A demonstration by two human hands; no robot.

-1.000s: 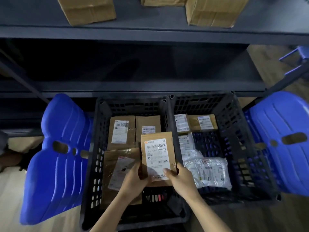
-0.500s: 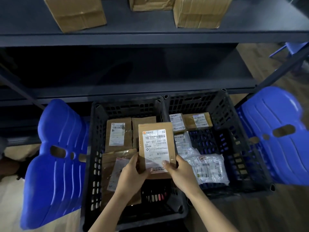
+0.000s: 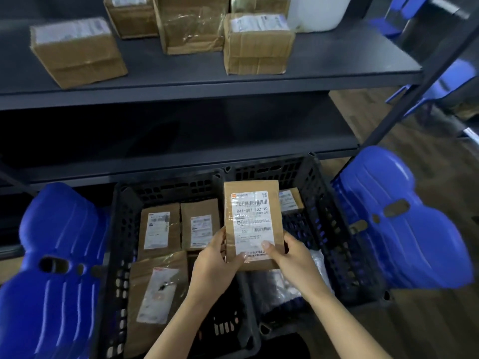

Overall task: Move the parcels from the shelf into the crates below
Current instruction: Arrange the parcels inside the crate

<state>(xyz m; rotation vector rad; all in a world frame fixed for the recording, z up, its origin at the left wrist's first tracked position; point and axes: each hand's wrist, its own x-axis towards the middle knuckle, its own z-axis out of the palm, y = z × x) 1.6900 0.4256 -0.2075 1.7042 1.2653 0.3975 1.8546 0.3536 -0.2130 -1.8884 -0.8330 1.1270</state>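
Observation:
Both hands hold a flat brown parcel (image 3: 252, 218) with a white label upright above the divide between two black crates. My left hand (image 3: 215, 265) grips its lower left edge; my right hand (image 3: 290, 257) grips its lower right edge, thumb on the label. The left crate (image 3: 124, 203) holds three brown parcels (image 3: 159, 230). In the right crate (image 3: 334, 224) lie a small labelled parcel (image 3: 289, 200) and a clear plastic-wrapped packet (image 3: 278, 286), partly hidden by my arms. Several cardboard boxes (image 3: 75, 51) stand on the grey shelf (image 3: 207, 79) above.
Blue plastic chairs (image 3: 54, 268) flank the crates on the left and right (image 3: 399, 218). A lower shelf level (image 3: 181, 141) sits dark behind the crates. A white container (image 3: 318, 11) stands at the shelf's back right. Wooden floor (image 3: 427, 320) shows on the right.
The view has tilted up, showing more of the shelf and its boxes. The held parcel has shifted right, from over the left crate toward the divide.

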